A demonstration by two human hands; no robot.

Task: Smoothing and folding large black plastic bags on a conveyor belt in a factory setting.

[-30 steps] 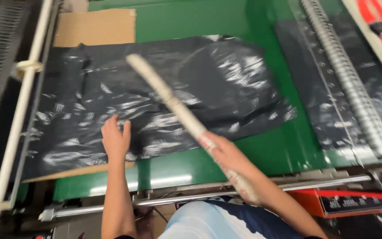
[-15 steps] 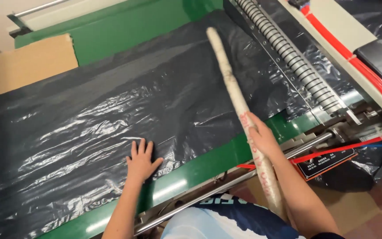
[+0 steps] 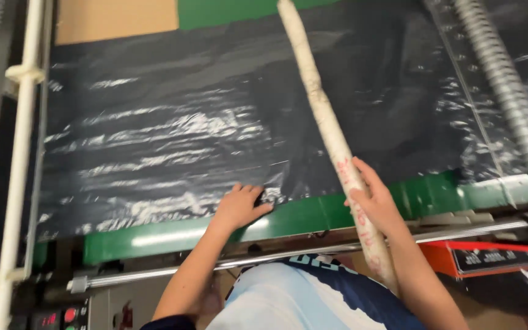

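Observation:
A wide sheet of glossy black plastic film [image 3: 172,140] lies spread over a green machine table [image 3: 172,235]. My left hand [image 3: 239,208] rests at the film's near edge, its fingers pinching a small fold of the film. My right hand [image 3: 377,201] is wrapped around a long, pale cardboard tube [image 3: 322,110] with red marks on it. The tube slants from beside my body up across the film to the top of the view.
A ribbed metal roller [image 3: 511,91] runs along the right over more black film. A white pipe frame [image 3: 22,140] borders the left. A steel rod [image 3: 313,253] crosses the front edge, with an orange-red box [image 3: 490,256] at right and a button panel [image 3: 62,318] at lower left. Brown cardboard [image 3: 114,18] lies at the back.
The view has swung left and closer. My left hand has slid to the film's near edge and closed its fingers on it. My right hand still grips the tube.

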